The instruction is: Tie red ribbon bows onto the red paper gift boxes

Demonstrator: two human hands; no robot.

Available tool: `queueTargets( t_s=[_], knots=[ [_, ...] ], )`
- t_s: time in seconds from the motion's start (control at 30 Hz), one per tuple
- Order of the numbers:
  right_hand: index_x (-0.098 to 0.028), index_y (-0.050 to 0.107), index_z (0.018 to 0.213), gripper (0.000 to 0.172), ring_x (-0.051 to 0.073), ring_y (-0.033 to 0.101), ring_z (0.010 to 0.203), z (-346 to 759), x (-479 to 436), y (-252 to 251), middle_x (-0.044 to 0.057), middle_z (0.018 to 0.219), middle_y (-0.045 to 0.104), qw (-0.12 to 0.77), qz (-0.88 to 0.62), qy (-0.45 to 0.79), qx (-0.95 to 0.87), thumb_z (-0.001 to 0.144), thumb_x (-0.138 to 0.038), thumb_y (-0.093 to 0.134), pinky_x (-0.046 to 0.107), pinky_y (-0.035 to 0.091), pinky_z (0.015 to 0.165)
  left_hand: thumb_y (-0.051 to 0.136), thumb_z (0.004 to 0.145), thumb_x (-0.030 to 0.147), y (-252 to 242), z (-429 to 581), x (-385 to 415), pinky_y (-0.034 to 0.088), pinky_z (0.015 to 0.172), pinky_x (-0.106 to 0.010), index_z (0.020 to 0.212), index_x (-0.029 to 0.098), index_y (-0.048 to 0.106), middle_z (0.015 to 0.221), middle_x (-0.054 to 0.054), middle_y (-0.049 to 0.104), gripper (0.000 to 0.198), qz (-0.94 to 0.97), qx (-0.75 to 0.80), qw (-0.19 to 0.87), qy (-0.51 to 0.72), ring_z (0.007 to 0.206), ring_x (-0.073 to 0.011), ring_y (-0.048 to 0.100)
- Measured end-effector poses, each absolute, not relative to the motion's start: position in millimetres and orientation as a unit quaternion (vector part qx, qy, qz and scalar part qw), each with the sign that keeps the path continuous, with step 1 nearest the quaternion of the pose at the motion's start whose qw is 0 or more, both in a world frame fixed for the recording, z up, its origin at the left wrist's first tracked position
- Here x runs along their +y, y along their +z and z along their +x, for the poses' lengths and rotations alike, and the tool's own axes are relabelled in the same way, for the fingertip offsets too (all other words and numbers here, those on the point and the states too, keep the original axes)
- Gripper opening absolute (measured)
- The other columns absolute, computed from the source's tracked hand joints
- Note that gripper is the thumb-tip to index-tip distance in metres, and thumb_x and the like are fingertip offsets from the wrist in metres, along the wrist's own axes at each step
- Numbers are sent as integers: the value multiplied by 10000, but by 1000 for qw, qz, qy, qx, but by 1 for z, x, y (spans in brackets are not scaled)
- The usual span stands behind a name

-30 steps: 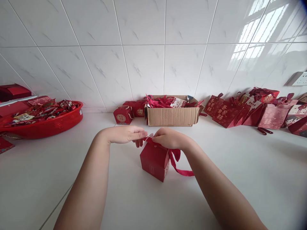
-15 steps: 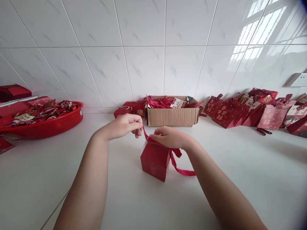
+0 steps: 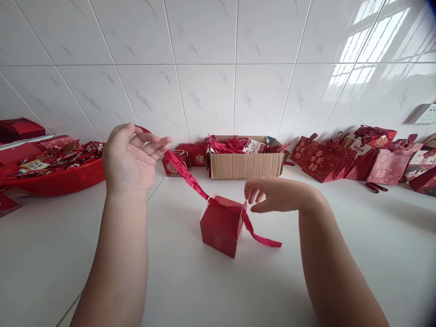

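Note:
A red gift box (image 3: 221,227) with a sloped top stands on the white counter. A red ribbon (image 3: 187,178) runs through its top; one end is drawn up to the left, the other hangs from the right side and lies on the counter. My left hand (image 3: 127,159), raised with the palm showing, has the ribbon's left end in its fingers, which partly hide it. Just right of the box top, my right hand (image 3: 272,193) hovers with fingers bent and the thumb apart, holding nothing.
At the left is a red basin (image 3: 78,179) full of wrapped sweets. A cardboard box (image 3: 245,167) of ribbons stands against the tiled wall, beside small red boxes (image 3: 177,161). Several red gift bags (image 3: 323,160) line the right side.
My left hand has moved up and left, pulling the ribbon out into a long stretch. My right hand has let go of the box top and shifted right.

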State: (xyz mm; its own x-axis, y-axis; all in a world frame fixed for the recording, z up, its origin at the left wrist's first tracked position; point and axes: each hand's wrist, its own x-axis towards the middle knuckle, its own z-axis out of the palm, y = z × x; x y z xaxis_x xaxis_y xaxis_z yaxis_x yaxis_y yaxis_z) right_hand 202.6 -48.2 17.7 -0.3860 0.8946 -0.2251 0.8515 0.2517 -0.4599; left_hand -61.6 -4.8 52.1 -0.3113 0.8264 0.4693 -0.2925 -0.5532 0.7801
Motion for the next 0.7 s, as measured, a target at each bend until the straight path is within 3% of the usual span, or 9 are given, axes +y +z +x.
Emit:
queueTargets(
  t_s=[0.1, 0.2, 0.3, 0.4, 0.47, 0.53, 0.7],
  knots=[
    [-250, 663, 865, 283, 205, 629, 859, 198, -46, 17, 19, 997, 681, -7, -537, 268, -800, 650, -435, 679, 252, 465, 631, 502, 744, 246, 46, -65, 3, 527, 751, -342, 675, 189, 467, 655, 14, 619, 97, 443, 301, 332, 776, 817, -235, 698],
    [-243, 698, 805, 354, 214, 636, 774, 191, -41, 13, 19, 871, 705, -50, -536, 282, -794, 597, -530, 695, 264, 442, 578, 528, 755, 278, 40, -66, 6, 497, 850, -385, 640, 179, 518, 778, -32, 670, 152, 540, 371, 304, 691, 941, -250, 661],
    [-252, 711, 785, 332, 213, 633, 764, 188, -37, 10, 17, 856, 709, -47, -542, 285, -789, 625, -540, 669, 266, 423, 562, 559, 757, 373, 34, -65, 4, 439, 919, -356, 697, 190, 636, 932, -42, 693, 207, 700, 503, 259, 435, 1023, -241, 607],
    [-260, 707, 814, 313, 207, 629, 806, 189, -35, 8, 17, 916, 703, -28, -535, 286, -794, 654, -523, 655, 263, 425, 592, 587, 705, 370, 29, -61, 0, 457, 823, -301, 892, 246, 679, 1026, -10, 683, 242, 803, 528, 253, 111, 967, -231, 610],
    [-251, 693, 824, 373, 210, 620, 837, 191, -34, 8, 23, 962, 689, -28, -519, 285, -806, 623, -564, 673, 261, 425, 607, 580, 688, 326, 26, -56, -1, 460, 747, -265, 929, 246, 666, 1012, -6, 684, 268, 827, 482, 286, -31, 913, -215, 620],
    [-242, 670, 823, 444, 217, 607, 860, 192, -33, 7, 31, 997, 669, -30, -510, 277, -814, 586, -617, 682, 261, 419, 610, 567, 686, 303, 23, -53, 0, 452, 704, -248, 882, 223, 648, 949, -10, 688, 227, 833, 450, 311, -79, 862, -200, 624],
    [-219, 565, 768, 479, 184, 550, 751, 191, -25, 1, 27, 902, 616, -1, -518, 242, -821, 557, -628, 698, 250, 361, 540, 582, 651, 317, 17, -50, 5, 431, 632, -239, 774, 200, 572, 829, -9, 656, 170, 829, 462, 310, -52, 754, -181, 601]
  ],
)
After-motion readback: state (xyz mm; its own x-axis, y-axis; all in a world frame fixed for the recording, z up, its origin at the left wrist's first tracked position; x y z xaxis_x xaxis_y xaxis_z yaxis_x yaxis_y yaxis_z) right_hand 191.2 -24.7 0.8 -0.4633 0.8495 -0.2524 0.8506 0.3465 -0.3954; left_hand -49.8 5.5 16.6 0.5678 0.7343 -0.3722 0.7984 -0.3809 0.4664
